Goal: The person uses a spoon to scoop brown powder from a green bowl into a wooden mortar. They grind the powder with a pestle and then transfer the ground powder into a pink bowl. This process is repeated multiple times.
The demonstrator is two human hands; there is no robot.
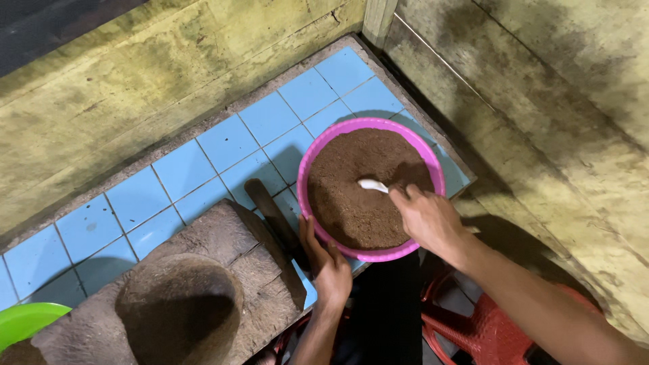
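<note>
A white spoon (pixel 372 184) is pinched by the right hand (pixel 427 220), reached in from five o'clock, over coarse brown powder filling a round pink plastic basin (pixel 370 190). The basin's seven o'clock rim is gripped by the left hand (pixel 329 265). It sits on the blue-tiled counter (pixel 223 145), beside a rough stone mortar (pixel 179 307).

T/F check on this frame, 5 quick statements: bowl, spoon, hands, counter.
1. The pink bowl holds brown powder. True.
2. The right hand holds a white spoon in the powder. True.
3. The left hand is lifted clear of the bowl. False: it grips the bowl's near rim.
4. The counter has red tiles. False: they are blue.
5. The stone mortar is full of powder. False: it looks empty.
</note>
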